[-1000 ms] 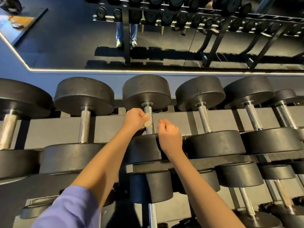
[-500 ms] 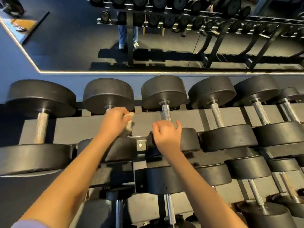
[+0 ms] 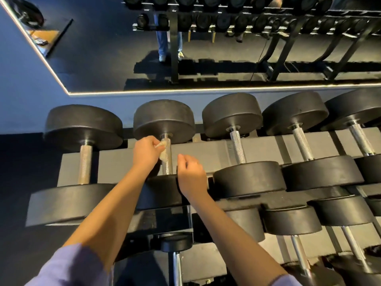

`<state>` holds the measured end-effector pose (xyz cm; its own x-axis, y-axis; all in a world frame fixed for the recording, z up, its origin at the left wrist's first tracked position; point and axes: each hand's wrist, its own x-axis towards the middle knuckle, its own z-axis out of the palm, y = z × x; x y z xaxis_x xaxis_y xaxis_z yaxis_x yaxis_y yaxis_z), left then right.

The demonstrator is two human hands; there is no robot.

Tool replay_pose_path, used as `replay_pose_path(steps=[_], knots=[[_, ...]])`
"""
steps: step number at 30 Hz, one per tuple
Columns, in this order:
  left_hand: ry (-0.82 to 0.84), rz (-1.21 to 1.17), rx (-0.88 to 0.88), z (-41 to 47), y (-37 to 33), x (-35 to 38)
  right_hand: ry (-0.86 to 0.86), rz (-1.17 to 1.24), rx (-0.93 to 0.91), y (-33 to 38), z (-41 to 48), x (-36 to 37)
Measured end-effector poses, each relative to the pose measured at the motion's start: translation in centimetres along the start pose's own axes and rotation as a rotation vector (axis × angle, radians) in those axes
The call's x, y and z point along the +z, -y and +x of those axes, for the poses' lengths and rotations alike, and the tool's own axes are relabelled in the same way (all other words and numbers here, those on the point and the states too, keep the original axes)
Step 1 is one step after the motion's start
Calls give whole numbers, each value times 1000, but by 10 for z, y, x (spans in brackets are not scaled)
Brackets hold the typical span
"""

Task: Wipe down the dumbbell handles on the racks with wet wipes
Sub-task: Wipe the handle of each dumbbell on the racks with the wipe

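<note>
Black dumbbells with knurled steel handles lie side by side on the top shelf of a grey rack (image 3: 214, 149). My left hand (image 3: 145, 154) holds a crumpled wet wipe (image 3: 162, 148) pressed against the handle (image 3: 167, 162) of the second dumbbell from the left. My right hand (image 3: 190, 175) hovers just right of that handle, over the dumbbell's near head, with fingers curled loosely and nothing in them. The neighbouring handles, one to the left (image 3: 85, 165) and one to the right (image 3: 238, 146), are bare.
A lower shelf carries smaller dumbbells (image 3: 290, 219) below and to the right. A wall mirror (image 3: 206, 65) with a lit edge runs behind the rack and reflects another rack and a standing person's legs. The dark floor lies to the left.
My view has shifted left along the rack. My left hand carried the wipe from the third dumbbell's handle to the second one's; my right hand followed and left the third handle.
</note>
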<state>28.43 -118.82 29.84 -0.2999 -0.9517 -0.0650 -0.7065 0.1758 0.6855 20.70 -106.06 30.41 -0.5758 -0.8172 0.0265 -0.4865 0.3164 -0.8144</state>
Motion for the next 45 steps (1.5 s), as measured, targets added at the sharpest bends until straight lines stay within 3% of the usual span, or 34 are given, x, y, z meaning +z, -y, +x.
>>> replay_pose_path(steps=[3, 8, 10, 19, 22, 23, 26, 29, 33, 36, 42, 45], knots=[[58, -73, -59, 8, -4, 0, -6, -170, -134, -6, -2, 8], [176, 48, -58, 3, 1, -1, 27, -132, -22, -10, -3, 11], [191, 73, -27, 3, 3, -2, -28, -245, -119, -16, 0, 16], [-19, -205, -91, 13, -4, 3, -65, -342, -213, -20, 3, 14], [30, -207, -100, 10, -2, 2, 57, -273, -126, -13, 4, 11], [73, -176, -100, 7, -2, 1, 8, -212, -107, -15, 4, 9], [179, -47, -98, 1, 2, -2, 1, 132, 124, -13, 4, 7], [167, -73, -105, 2, 3, -1, 15, 152, 122, -14, 2, 8], [14, -206, -100, 11, -5, 1, 3, 170, 129, -15, 3, 9], [-34, -251, -117, 11, -6, 3, 23, 32, 79, -14, 3, 9], [225, -133, -123, -5, 9, -5, -2, 171, 156, -16, 2, 8], [222, -110, -117, -7, 12, -5, -10, 168, 164, -16, 2, 8]])
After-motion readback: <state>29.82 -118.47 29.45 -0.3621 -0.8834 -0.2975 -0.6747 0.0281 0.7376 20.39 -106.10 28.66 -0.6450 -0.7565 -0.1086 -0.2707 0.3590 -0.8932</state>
